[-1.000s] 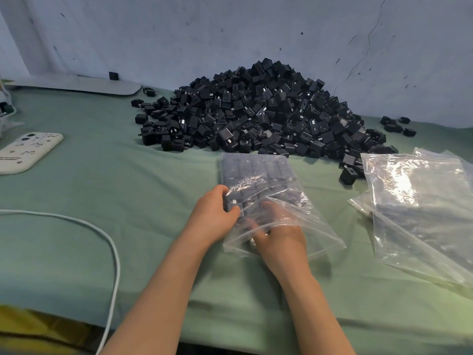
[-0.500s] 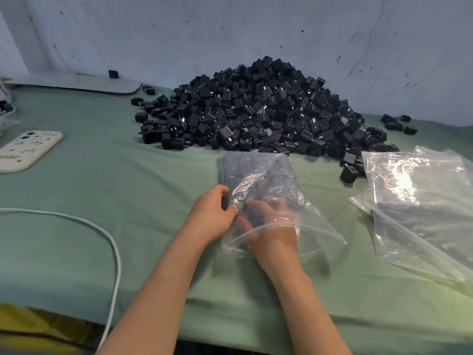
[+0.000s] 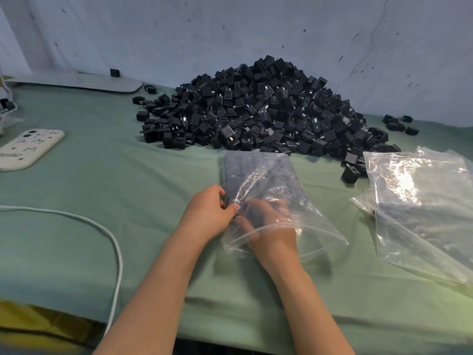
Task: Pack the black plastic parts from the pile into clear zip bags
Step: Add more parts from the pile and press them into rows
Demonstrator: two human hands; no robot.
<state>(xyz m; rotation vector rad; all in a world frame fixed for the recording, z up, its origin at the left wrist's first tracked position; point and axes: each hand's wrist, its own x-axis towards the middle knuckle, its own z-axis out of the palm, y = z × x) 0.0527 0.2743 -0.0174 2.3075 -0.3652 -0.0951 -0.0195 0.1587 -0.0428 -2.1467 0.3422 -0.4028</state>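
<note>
A big pile of black plastic parts lies at the back of the green table against the wall. In front of it a clear zip bag lies flat with rows of black parts inside its far half. My left hand pinches the bag's left edge from outside. My right hand is inside the bag's open mouth, fingers curled around black parts near the left side; the plastic blurs what it holds.
A stack of empty clear bags lies at the right. A white phone case sits at the left, and a white cable curves across the near left. Loose black parts lie at the far right by the wall.
My right hand has pushed a little deeper into the bag and toward its left side. My left hand has kept its grip on the bag's edge.
</note>
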